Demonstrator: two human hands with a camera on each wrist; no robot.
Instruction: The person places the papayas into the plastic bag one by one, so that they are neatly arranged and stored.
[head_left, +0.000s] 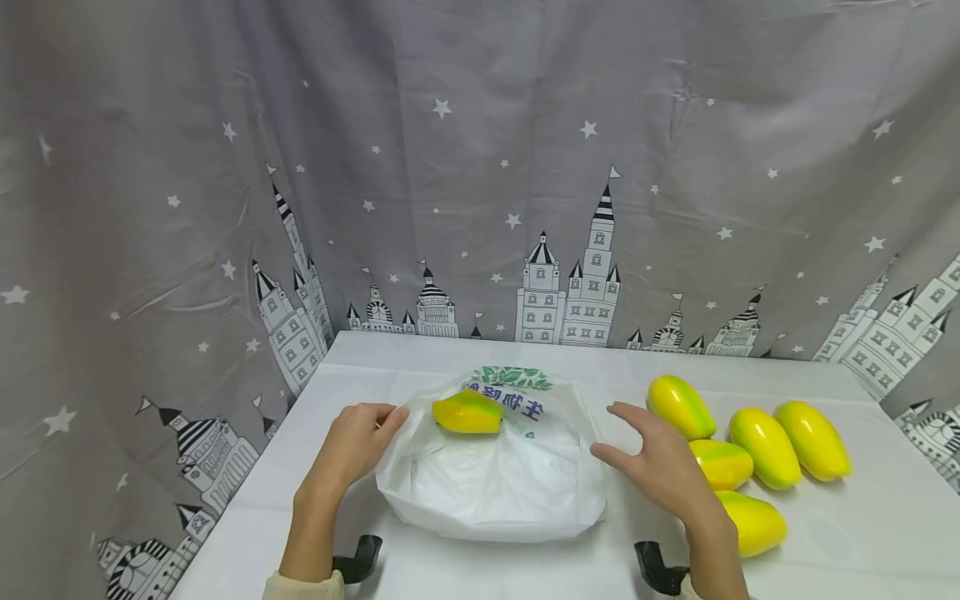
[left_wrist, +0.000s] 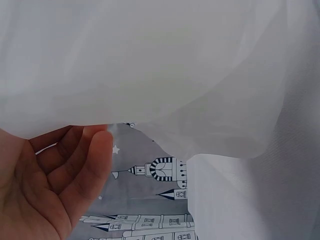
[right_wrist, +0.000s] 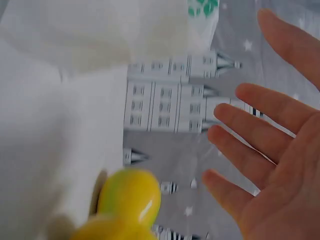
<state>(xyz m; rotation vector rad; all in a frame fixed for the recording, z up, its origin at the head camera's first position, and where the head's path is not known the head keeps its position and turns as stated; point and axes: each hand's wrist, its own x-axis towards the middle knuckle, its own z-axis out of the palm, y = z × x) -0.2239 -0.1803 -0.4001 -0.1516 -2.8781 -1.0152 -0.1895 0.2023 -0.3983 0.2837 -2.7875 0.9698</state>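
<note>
A white plastic bag (head_left: 495,500) with green leaf print and blue lettering lies spread wide at its mouth. Inside, towards the back, one yellow-green mango (head_left: 467,414) is visible. My left hand (head_left: 358,446) pinches the bag's left rim between thumb and fingers; in the left wrist view that hand (left_wrist: 65,175) shows beneath the hanging plastic. Just off the bag's right rim, my right hand (head_left: 660,458) has its fingers spread and holds nothing. The right wrist view shows the same hand (right_wrist: 270,155) apart from the bag (right_wrist: 100,35).
Several mangoes (head_left: 765,448) lie on the white-covered table (head_left: 862,533) to the right, some close beside my right hand. A grey curtain (head_left: 480,167) with castles and stars hangs behind the table. Black wrist mounts (head_left: 360,560) sit by both forearms.
</note>
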